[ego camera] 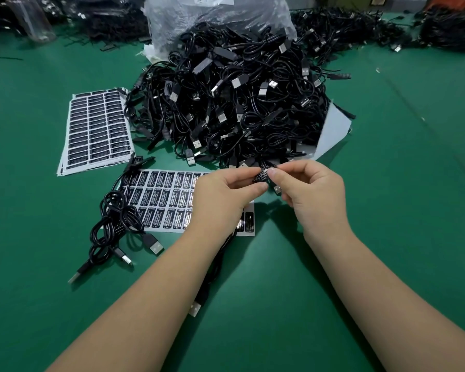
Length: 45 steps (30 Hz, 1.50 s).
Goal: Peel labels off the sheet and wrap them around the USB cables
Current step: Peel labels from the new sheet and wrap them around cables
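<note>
Both hands meet above the green table, just in front of a big heap of black USB cables [234, 103]. My left hand [226, 191] and my right hand [312, 189] pinch a small black label [262, 175] with white print between their fingertips, against a black cable part. That cable [212, 275] hangs down under my left forearm, and its USB plug [194, 308] lies on the table. A metal plug [277, 189] shows under my right fingers. The label sheet [161, 200] in use lies flat beneath my left hand, partly hidden by it.
A stack of full label sheets [97, 127] lies at the left. A few cables [118, 226] lie by the near sheet's left edge. A clear plastic bag [212, 20] stands behind the heap, a grey sheet [333, 132] at its right. More cable piles [360, 30] line the far edge.
</note>
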Each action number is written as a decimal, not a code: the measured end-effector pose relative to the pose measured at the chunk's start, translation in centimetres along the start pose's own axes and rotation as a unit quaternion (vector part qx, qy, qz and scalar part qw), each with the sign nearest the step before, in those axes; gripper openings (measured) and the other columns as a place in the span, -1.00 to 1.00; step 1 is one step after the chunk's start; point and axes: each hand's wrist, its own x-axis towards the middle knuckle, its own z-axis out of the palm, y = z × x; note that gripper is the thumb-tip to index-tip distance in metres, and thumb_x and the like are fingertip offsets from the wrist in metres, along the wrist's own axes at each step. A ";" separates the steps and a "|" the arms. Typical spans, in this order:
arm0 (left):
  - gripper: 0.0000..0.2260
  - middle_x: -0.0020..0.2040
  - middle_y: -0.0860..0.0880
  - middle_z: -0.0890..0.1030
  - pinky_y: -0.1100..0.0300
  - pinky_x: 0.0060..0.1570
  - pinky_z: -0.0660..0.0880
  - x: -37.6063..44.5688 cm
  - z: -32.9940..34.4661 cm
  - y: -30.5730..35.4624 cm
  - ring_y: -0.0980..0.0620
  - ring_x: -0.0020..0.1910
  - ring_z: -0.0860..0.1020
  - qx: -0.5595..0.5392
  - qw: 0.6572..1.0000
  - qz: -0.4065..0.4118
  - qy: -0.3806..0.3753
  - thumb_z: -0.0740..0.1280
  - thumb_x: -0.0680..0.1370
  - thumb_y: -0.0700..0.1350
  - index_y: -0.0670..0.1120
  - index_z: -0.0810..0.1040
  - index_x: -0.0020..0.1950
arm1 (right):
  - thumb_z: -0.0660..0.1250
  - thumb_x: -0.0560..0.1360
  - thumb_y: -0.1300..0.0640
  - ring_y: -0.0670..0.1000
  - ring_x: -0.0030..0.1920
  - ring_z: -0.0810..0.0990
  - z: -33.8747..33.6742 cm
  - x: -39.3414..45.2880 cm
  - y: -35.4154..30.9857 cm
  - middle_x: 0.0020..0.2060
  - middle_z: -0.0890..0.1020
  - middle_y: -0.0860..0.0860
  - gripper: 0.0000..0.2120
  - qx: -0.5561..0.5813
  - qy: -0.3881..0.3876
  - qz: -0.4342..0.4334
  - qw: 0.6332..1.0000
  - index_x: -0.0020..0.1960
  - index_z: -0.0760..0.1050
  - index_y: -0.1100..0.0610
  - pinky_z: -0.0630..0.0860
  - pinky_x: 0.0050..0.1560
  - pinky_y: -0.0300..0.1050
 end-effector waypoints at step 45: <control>-0.77 -0.21 0.12 0.70 0.39 -0.34 0.46 0.1 0.0 -0.4 0.24 -0.23 0.63 -0.002 1.000 0.010 0.025 0.49 0.42 -0.23 0.14 0.65 -0.19 | 0.24 0.53 0.11 -0.13 -0.52 0.42 -0.1 0.9 -0.3 -0.41 0.64 -0.07 -0.64 0.029 0.004 0.110 0.994 -0.36 0.68 0.01 0.42 -0.46 -0.24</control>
